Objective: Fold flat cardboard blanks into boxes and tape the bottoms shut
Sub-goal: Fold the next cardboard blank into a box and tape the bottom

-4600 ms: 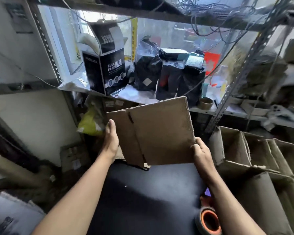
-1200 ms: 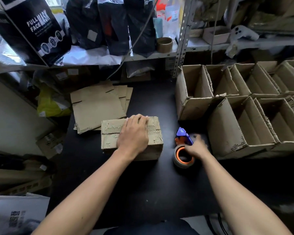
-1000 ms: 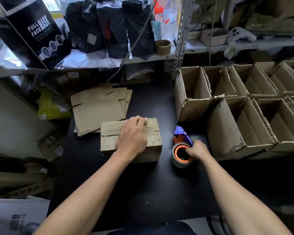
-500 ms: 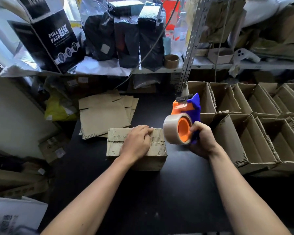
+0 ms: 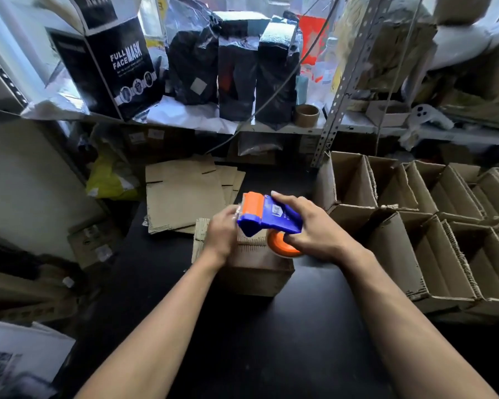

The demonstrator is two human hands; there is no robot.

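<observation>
Centre frame, the folded box (image 5: 251, 266) sits bottom-up on the black table (image 5: 271, 355), so its seam faces the tape. Right hand (image 5: 314, 231) grips the tape dispenser (image 5: 267, 218) over it; left hand (image 5: 224, 231), which lay flat on the flaps half a second ago, now curls at the dispenser's front, apparently pinching the tape end.

Black carton (image 5: 118, 70) on the shelf reads "FULL FACE MASK".

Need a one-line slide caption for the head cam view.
Right hand holds the tape dispenser above the folded box while left hand pinches at its front end.
</observation>
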